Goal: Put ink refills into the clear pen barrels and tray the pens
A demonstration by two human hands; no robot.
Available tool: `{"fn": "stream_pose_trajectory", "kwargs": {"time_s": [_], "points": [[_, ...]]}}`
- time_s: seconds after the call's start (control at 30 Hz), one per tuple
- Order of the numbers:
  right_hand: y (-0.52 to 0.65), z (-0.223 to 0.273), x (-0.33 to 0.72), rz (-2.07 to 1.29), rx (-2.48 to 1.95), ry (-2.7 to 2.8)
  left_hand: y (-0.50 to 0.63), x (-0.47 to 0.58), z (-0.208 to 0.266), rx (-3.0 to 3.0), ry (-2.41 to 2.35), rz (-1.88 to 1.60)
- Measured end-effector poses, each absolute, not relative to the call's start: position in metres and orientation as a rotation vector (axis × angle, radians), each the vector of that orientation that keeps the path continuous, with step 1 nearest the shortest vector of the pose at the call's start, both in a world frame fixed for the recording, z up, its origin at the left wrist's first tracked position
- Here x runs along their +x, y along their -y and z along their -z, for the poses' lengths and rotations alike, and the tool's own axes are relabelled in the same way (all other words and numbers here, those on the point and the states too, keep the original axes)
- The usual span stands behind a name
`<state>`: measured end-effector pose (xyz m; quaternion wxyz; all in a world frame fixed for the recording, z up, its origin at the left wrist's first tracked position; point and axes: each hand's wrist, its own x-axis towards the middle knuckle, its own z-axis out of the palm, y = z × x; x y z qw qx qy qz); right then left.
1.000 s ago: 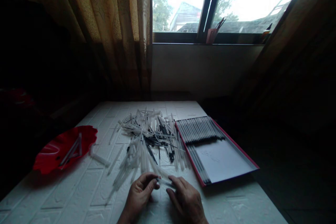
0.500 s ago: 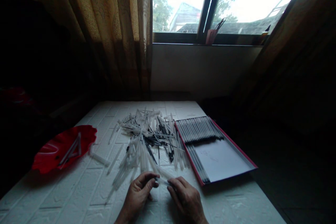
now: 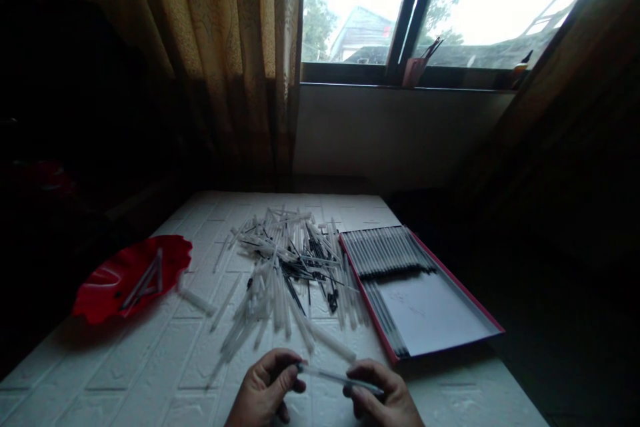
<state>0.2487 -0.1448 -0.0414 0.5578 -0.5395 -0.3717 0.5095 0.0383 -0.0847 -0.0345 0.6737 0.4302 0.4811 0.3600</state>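
Between my two hands, low over the near part of the table, a clear pen (image 3: 325,374) with a dark refill lies almost level. My left hand (image 3: 273,387) pinches its left end between thumb and fingers. Around its right end, which looks dark, the fingers of my right hand (image 3: 380,393) are closed. Just beyond my hands spreads a loose pile of clear pen barrels (image 3: 280,297), mixed with black caps (image 3: 332,300) and thin dark refills (image 3: 295,297). To the right, a shallow red-edged box (image 3: 450,330) holds a row of assembled pens (image 3: 390,250) and a few more along its left side.
A red scalloped dish (image 3: 100,287) with a few clear pieces stands at the left of the white brick-patterned table (image 3: 145,367). Behind the table are a curtain (image 3: 240,47) and a window, with a pink cup (image 3: 413,72) of thin sticks on its sill.
My right hand has moved right, away from my left, so more of the pen shows between them. The whole view has shifted slightly.
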Motion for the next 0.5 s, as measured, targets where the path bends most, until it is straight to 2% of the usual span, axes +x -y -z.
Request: {"fn": "stream_pose_trajectory", "kwargs": {"time_s": [0.13, 0.27, 0.5], "points": [[0.147, 0.041, 0.243, -1.327, -1.148, 0.647, 0.096, 0.031, 0.040, 0.966, -1.089, -0.710], [0.135, 0.039, 0.230, -1.242, -1.122, 0.572, 0.100, 0.031, 0.037, 1.048, -1.122, -0.659], [0.119, 0.037, 0.223, -1.042, -1.235, 0.669, 0.066, -0.004, 0.018, 1.892, -1.273, -0.823]]}}
